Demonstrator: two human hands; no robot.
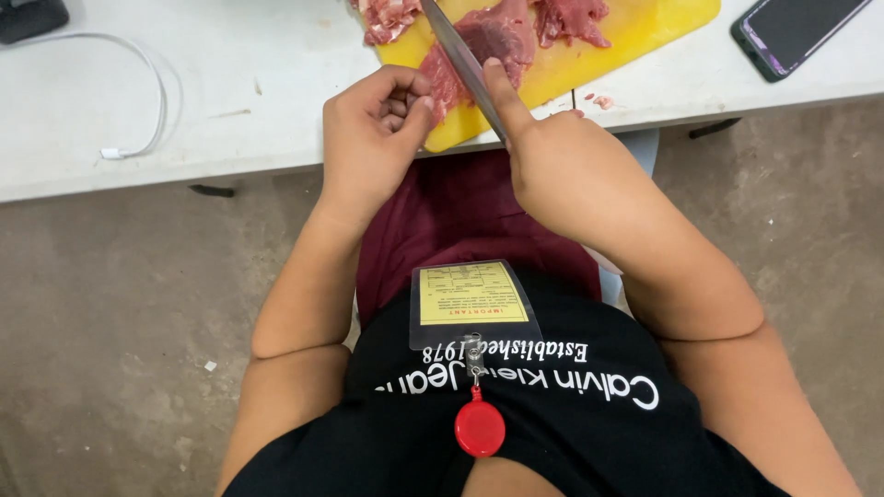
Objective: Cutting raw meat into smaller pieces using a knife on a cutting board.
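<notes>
Raw red meat [493,41] lies on a yellow cutting board [635,32] at the near edge of the white surface [230,83]. Left hand [373,138] rests against the meat's near side, fingers [401,97] curled together. Right hand [562,166] grips a knife [460,55], fingers closed on the handle, index finger along the blade, which crosses the meat. A dark phone [796,28] lies right; a white cable [147,83] left.

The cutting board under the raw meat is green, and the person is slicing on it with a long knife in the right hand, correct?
Not quite: the cutting board is yellow, not green, as the head view shows. The rest holds: raw red meat lies on it, and the right hand holds a long knife across the meat, while the left hand steadies a piece.
</notes>
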